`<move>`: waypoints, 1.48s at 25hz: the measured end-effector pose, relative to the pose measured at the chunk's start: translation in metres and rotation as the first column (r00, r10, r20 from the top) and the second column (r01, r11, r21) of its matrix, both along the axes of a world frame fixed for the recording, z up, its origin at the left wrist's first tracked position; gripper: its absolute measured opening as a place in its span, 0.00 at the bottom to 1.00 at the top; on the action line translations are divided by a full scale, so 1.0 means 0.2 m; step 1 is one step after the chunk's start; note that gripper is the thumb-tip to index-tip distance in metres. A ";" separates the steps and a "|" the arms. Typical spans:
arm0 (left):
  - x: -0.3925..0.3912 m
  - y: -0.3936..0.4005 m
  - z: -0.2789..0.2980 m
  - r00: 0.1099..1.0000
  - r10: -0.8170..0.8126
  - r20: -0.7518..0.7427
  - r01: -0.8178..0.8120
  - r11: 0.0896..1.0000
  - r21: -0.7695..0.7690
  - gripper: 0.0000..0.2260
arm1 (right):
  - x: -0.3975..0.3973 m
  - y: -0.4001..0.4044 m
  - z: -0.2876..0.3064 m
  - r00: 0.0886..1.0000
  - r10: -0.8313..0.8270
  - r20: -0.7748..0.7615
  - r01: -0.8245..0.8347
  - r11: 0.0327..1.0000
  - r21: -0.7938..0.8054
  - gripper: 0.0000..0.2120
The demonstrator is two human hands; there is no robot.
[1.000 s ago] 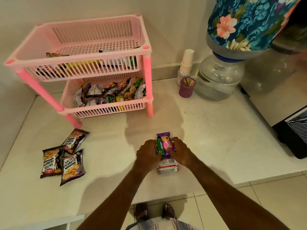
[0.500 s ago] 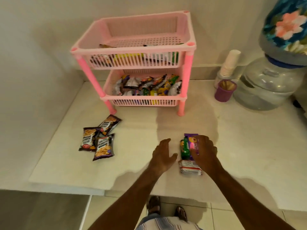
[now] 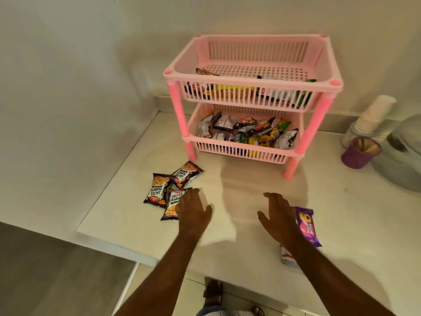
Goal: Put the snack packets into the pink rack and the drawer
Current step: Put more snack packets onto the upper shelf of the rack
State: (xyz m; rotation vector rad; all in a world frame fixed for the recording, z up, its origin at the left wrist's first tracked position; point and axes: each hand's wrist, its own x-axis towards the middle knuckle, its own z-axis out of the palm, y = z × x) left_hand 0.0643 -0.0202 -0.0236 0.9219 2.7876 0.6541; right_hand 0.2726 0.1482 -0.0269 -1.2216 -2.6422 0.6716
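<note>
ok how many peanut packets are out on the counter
3, clustered left of the rack: one nearest it, one furthest left, one partly under the left hand. Any more beneath them would be hidden.

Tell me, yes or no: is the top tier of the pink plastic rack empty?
No: the pink plastic rack's top tier holds several snack packets lying against its slatted front wall.

Pink rack [image 3: 252,88]; purple biscuit packet [image 3: 306,224]; purple cup [image 3: 358,155].
</note>
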 end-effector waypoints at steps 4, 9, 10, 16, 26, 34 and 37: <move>-0.23 -0.10 -0.04 0.992 0.127 -0.019 -0.128 0.972 -0.195 0.35 | 0.02 0.00 -0.02 0.989 -0.118 0.088 0.115 0.993 0.034 0.26; -0.29 -0.10 -0.10 0.999 0.039 0.021 -0.036 0.989 -0.141 0.32 | 0.12 -0.02 -0.04 0.940 -0.257 0.224 0.230 0.963 0.141 0.29; -0.29 -0.09 -0.09 1.000 -0.003 0.002 0.003 0.990 -0.140 0.31 | 0.12 -0.01 -0.04 0.938 -0.263 0.225 0.241 0.963 0.119 0.29; -0.27 -0.02 -0.03 0.985 -0.158 0.065 0.157 0.987 0.031 0.29 | 0.03 -0.01 -0.04 0.932 -0.315 0.179 0.310 0.949 0.056 0.28; -0.21 0.09 0.24 0.965 -0.256 0.055 0.214 0.891 0.400 0.27 | -0.14 0.00 0.19 0.931 -0.303 -0.204 0.264 0.944 -0.195 0.30; -0.40 0.38 0.98 0.945 -0.266 -0.188 0.318 0.625 0.713 0.24 | -0.52 0.13 1.04 0.838 0.016 -0.546 -0.007 1.000 0.020 0.30; -0.52 0.52 1.24 0.936 -0.285 -0.207 0.333 0.525 0.783 0.24 | -0.65 0.23 1.32 0.792 0.092 -0.603 -0.067 0.996 0.063 0.23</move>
